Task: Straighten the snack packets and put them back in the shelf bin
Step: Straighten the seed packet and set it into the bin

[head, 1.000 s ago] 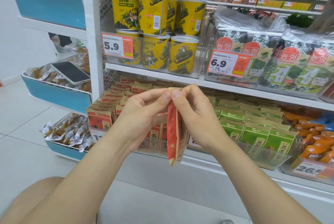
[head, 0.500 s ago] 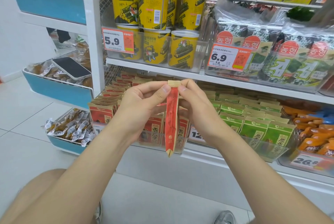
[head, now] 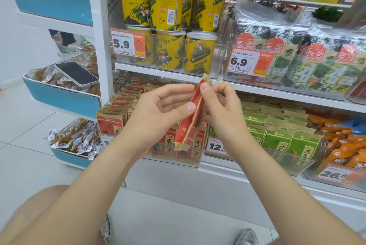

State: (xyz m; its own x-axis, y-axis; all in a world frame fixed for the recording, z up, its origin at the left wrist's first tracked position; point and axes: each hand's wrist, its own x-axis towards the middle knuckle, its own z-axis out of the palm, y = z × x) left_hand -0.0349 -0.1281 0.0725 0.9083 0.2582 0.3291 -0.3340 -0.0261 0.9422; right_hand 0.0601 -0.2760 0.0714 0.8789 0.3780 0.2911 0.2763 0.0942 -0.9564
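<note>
I hold a red and tan snack packet (head: 189,124) edge-on in front of the shelf, tilted with its top leaning right. My right hand (head: 219,110) pinches its upper edge between thumb and fingers. My left hand (head: 158,112) holds its side, thumb pressed against the middle. Behind and below it stands the clear shelf bin (head: 190,160) with rows of matching red packets (head: 118,106) upright inside.
Green packets (head: 277,132) fill the bin to the right, orange ones (head: 340,145) further right. Yellow tubs (head: 168,27) and seaweed packs (head: 297,62) sit on the shelf above. A phone (head: 76,73) lies on a blue side rack at the left. My shoes show below.
The packet went from hanging vertically to tilting with its top to the right and rose a little. My left thumb slid down from the top edge to the packet's middle.
</note>
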